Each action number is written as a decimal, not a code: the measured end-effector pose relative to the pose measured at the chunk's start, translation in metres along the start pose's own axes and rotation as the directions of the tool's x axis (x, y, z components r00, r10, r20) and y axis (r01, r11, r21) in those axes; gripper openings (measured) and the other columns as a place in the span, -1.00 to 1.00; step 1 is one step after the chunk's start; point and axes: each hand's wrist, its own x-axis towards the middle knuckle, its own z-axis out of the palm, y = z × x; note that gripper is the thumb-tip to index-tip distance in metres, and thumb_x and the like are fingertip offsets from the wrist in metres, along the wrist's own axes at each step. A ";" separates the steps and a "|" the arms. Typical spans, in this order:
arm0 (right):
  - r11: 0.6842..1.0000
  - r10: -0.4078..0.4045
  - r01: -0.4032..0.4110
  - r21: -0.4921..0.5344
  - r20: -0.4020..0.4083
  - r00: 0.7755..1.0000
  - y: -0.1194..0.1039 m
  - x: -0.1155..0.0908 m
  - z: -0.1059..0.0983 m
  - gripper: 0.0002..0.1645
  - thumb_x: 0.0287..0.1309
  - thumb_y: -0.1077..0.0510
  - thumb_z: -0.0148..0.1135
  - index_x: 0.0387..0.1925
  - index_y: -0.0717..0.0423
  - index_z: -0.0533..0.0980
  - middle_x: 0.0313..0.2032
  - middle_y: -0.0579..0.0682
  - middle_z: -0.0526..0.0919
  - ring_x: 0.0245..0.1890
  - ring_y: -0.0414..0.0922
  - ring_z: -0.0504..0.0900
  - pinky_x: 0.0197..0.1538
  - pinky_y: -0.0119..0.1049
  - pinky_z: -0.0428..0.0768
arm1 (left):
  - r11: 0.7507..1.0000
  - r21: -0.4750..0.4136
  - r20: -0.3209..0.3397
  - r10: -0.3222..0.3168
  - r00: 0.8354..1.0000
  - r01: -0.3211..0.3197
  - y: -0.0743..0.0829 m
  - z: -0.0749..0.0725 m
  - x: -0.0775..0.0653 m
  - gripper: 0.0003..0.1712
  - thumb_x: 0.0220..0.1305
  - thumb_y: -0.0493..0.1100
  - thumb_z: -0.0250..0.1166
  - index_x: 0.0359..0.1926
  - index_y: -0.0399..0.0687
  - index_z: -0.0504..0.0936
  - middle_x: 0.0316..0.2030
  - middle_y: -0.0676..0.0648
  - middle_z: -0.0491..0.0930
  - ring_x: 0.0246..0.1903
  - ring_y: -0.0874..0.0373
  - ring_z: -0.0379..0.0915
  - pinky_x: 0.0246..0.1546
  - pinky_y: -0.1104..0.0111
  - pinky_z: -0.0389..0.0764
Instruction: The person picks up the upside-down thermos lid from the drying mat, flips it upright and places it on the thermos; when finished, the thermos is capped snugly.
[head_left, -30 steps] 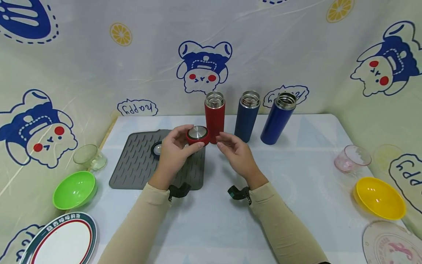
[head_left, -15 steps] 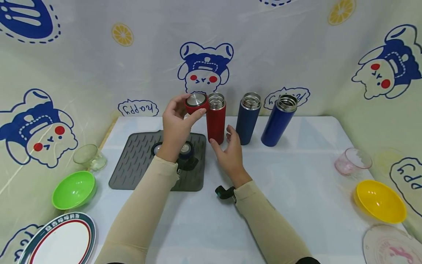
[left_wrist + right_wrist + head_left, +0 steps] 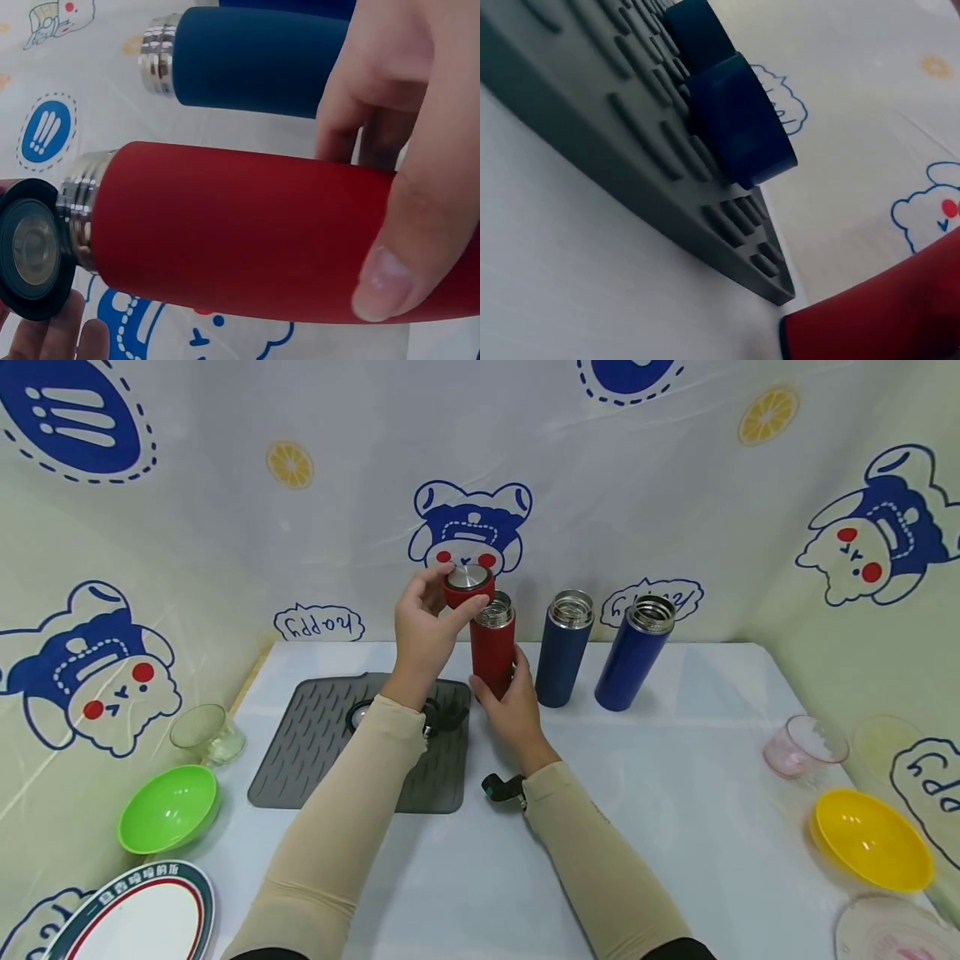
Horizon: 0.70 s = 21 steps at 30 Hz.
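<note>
My left hand [image 3: 427,631] pinches a red lid [image 3: 468,587] with a steel top between thumb and fingers. The lid sits just above and left of the mouth of an upright red thermos bottle [image 3: 492,652]. In the left wrist view the lid's dark underside with its pale seal [image 3: 34,244] is tilted towards the steel neck [image 3: 81,210]; whether they touch I cannot tell. My right hand [image 3: 513,714] grips the lower part of the red bottle, thumb on the near side [image 3: 386,281]. The bottle's base shows in the right wrist view.
Two uncapped bottles, dark blue [image 3: 562,660] and bright blue [image 3: 633,660], stand to the right. Two blue lids [image 3: 742,120] lie on the grey mat [image 3: 300,760]. Glasses, a green bowl [image 3: 168,810], a yellow bowl [image 3: 870,839] and plates sit along both sides.
My left hand has raised the red lid from in front of the bottle and brought it right, over the mouth. The right hand has moved in and taken hold of the red bottle.
</note>
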 end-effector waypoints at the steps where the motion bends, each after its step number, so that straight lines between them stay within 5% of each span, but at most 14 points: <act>1: 1.000 -0.003 0.003 0.001 -0.004 1.000 0.001 0.001 0.000 0.02 0.10 -0.25 0.23 0.43 -0.14 -0.09 0.32 -0.17 0.17 0.24 -0.19 0.24 0.22 -0.15 0.28 | 1.000 0.003 0.005 -0.002 1.000 0.002 -0.005 0.001 0.002 -0.35 0.06 -0.17 0.44 0.17 -0.21 0.41 0.01 -0.06 0.53 0.00 0.14 0.46 0.05 0.34 0.42; 8: 0.999 -0.048 0.048 0.016 -0.024 0.999 0.005 0.009 0.001 -0.02 0.12 -0.28 0.19 0.43 -0.15 -0.06 0.28 -0.18 0.25 0.19 -0.23 0.30 0.17 -0.19 0.35 | 1.000 0.019 0.026 -0.007 1.000 0.007 -0.028 0.006 0.005 -0.34 0.02 -0.02 0.47 0.15 -0.01 0.46 -0.01 0.05 0.55 -0.01 0.18 0.46 0.03 0.33 0.44; 21: 0.994 -0.112 0.113 0.010 -0.067 0.991 0.013 0.009 0.002 -0.14 0.12 -0.21 0.23 0.38 -0.17 0.12 0.15 -0.17 0.43 0.08 -0.29 0.42 0.09 -0.31 0.42 | 0.993 0.090 0.081 0.071 0.994 -0.078 -0.037 0.016 0.003 -0.30 -0.05 -0.01 0.51 0.13 -0.06 0.47 0.01 0.06 0.51 -0.01 0.22 0.44 0.04 0.31 0.43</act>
